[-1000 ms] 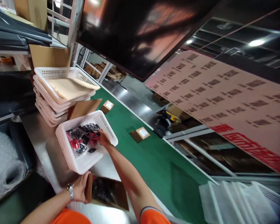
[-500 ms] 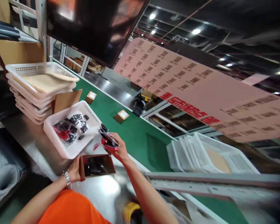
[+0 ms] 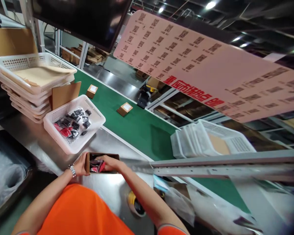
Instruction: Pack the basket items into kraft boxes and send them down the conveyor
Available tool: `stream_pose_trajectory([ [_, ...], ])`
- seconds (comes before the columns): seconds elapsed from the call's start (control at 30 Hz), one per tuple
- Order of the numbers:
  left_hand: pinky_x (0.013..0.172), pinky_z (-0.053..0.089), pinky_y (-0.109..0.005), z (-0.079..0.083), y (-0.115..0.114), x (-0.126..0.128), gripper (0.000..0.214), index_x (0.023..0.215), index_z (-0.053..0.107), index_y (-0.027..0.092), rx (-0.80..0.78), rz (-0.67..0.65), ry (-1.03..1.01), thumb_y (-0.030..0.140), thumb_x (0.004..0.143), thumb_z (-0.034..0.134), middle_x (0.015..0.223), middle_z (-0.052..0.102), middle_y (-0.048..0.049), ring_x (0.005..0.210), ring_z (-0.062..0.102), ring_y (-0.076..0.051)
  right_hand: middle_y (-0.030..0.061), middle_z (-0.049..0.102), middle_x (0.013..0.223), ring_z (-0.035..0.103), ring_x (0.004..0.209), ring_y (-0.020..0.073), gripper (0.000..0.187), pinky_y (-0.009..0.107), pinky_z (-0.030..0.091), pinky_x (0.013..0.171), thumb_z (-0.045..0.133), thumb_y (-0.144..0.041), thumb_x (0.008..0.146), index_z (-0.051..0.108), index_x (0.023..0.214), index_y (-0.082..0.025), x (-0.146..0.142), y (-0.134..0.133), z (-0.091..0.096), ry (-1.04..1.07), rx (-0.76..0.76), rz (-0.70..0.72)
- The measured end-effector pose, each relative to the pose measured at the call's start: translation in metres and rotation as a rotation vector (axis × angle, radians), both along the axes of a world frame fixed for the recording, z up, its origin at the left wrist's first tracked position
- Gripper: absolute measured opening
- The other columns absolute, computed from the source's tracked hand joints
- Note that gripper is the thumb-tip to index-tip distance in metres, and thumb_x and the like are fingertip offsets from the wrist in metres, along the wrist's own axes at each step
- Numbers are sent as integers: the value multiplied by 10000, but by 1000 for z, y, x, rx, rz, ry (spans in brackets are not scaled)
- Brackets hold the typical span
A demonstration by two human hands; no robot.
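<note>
An open cardboard box [image 3: 87, 164] stands on the metal bench in front of me. My left hand [image 3: 80, 165] grips its left end, fingers wrapped round the wall. Inside the box my right hand [image 3: 108, 162] is closed on small red-and-black plastic packets [image 3: 97, 166]; its fingertips are partly hidden. Just beyond, a white plastic basket [image 3: 63, 143] holds several clear bags with black pieces [image 3: 75, 125] and a red packet [image 3: 65, 132].
Stacked white baskets [image 3: 34, 94] stand at the left. Two small cartons [image 3: 124, 109] sit on the green conveyor belt [image 3: 147, 133]. A metal rail [image 3: 210, 164] crosses at the right. A tape roll [image 3: 136, 204] lies near my right forearm; more baskets [image 3: 198, 140] stand beyond the rail.
My right hand has come down from above the bench beside the basket into the box, bringing the red-and-black packets. The left hand still holds the box. The camera view has shifted.
</note>
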State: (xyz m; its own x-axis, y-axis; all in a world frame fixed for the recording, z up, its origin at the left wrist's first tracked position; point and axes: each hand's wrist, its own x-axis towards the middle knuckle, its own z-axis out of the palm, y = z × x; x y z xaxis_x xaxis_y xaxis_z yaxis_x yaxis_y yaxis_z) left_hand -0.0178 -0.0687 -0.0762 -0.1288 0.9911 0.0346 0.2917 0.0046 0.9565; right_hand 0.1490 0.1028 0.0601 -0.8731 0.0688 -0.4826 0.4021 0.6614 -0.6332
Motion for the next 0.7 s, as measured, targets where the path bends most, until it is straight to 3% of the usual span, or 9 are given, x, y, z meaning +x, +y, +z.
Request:
stream_pose_trajectory([
  [0.13, 1276, 435, -577, -11, 2, 0, 1332, 1628, 336, 193, -19, 18, -21, 233, 450, 957, 1556, 525, -190, 1440, 548, -436, 0, 792, 821, 699, 777, 220, 219, 312, 582, 758, 879, -172, 654, 824, 865, -183, -21, -3, -27, -280, 78, -153],
  [0.27, 1262, 459, -568, -13, 0, 1, 1328, 1624, 339, 166, -1, 35, -14, 234, 451, 958, 1552, 538, -207, 1439, 558, -433, 25, 821, 894, 726, 807, 242, 416, 310, 581, 731, 914, -171, 601, 838, 1010, -172, -19, -6, -34, -282, 71, -206],
  [0.37, 1229, 497, -571, -9, -1, -3, 1299, 1616, 365, 147, 16, 19, -8, 231, 463, 957, 1543, 553, -222, 1416, 587, -439, 66, 838, 1117, 764, 950, 280, 754, 338, 606, 825, 942, -193, 551, 781, 1287, -189, -3, 0, -20, -182, 42, -263],
  [0.43, 1219, 502, -597, -6, -1, -6, 1307, 1627, 356, 159, 26, 4, -9, 243, 472, 962, 1556, 549, -231, 1421, 586, -454, 94, 813, 1261, 763, 1086, 320, 900, 379, 602, 938, 960, -233, 529, 726, 1397, -216, 10, 3, -6, -113, 118, -321],
  [0.53, 1215, 491, -652, -5, 0, -8, 1323, 1637, 363, 216, 1, 10, 11, 269, 466, 977, 1585, 542, -223, 1437, 572, -482, 127, 778, 1352, 729, 1219, 367, 917, 415, 565, 1027, 976, -296, 549, 706, 1423, -246, 29, 2, 14, -96, 327, -408],
  [0.7, 1221, 486, -676, -7, 3, -8, 1324, 1628, 380, 176, -28, 17, 48, 257, 453, 983, 1572, 541, -242, 1438, 570, -495, 140, 779, 1292, 741, 1147, 355, 823, 374, 548, 912, 984, -332, 616, 694, 1379, -228, 47, -10, 34, -146, 513, -568],
])
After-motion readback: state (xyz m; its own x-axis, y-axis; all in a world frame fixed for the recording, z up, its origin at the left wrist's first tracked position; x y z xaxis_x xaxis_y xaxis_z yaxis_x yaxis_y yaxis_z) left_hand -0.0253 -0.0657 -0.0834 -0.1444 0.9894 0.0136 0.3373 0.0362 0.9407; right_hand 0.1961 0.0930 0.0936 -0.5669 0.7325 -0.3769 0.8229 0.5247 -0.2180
